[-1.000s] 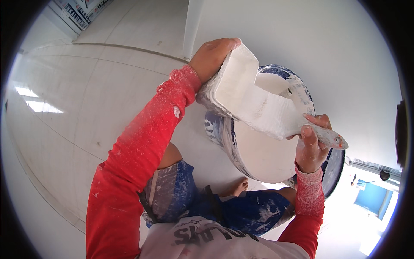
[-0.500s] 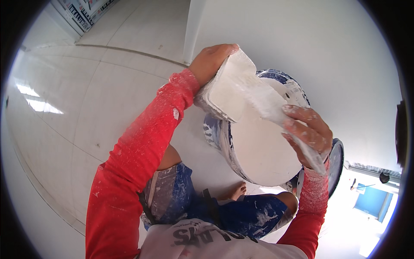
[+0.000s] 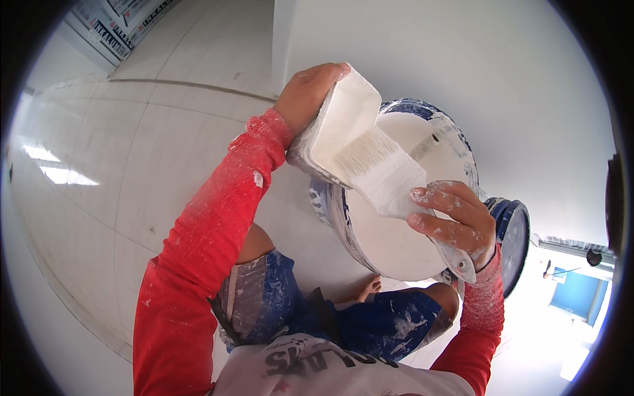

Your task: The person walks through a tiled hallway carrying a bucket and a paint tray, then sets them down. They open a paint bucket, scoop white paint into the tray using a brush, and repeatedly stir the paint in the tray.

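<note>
My left hand [image 3: 309, 96] is closed on the far edge of a white rectangular tub [image 3: 353, 102], tilted so its inside shows, with dried paint on its outer side. In my right hand [image 3: 462, 214] is a wide white-coated paintbrush [image 3: 393, 178], its handle running back under the palm. The bristles lie at the tub's near right edge; I cannot tell how firmly they touch. Below both hands stands a large bucket [image 3: 338, 218] of white paint, its blue wall smeared with white. Splashes of white mark both hands and my red sleeves.
A dark blue round lid or second bucket [image 3: 514, 241] stands right of the paint bucket. A pale wall [image 3: 522, 99] rises close behind it. Glossy floor tiles [image 3: 178, 145] spread to the left, with wrapped printed material [image 3: 122, 30] at the far left. My knees flank the bucket's near side.
The paintbrush has moved left and a little nearer to me, and its blur is gone. The tub has shifted slightly left in the picture. Both hands keep their holds.
</note>
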A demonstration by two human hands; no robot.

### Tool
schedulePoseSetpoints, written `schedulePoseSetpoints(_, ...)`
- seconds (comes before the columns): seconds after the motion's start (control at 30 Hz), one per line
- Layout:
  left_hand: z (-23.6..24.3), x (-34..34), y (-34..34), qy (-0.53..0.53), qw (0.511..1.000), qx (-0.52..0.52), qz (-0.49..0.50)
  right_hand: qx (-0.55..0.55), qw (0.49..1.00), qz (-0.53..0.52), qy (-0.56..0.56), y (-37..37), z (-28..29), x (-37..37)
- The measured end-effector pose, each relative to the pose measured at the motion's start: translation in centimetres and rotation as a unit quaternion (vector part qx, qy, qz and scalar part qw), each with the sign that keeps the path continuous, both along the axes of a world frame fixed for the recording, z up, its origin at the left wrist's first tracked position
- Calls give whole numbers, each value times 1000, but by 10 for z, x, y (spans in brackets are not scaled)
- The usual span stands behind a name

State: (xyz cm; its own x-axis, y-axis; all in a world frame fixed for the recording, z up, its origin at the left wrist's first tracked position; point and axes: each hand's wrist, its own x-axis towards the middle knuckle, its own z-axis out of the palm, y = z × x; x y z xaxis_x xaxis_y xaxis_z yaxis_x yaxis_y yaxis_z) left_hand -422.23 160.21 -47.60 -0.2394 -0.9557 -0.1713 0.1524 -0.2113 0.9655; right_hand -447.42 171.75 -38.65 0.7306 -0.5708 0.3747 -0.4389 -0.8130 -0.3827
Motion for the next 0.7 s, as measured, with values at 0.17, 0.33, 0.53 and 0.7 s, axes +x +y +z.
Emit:
schedulePoseSetpoints(0.17,-2,0,-1,6,1000,8,12,31,999,15,10,5,15,-21)
schedulePoseSetpoints(0.33,-6,-1,-3,47,998,39,3,228,925,-193,-233,17,5,-35)
schedulePoseSetpoints(0.53,-3,-1,-10,73,995,70,15,248,854,-251,-382,-39,-23,-25)
schedulePoseSetpoints(0.7,-5,-2,-10,65,995,76,27,283,853,-219,-380,-44,-30,-11)
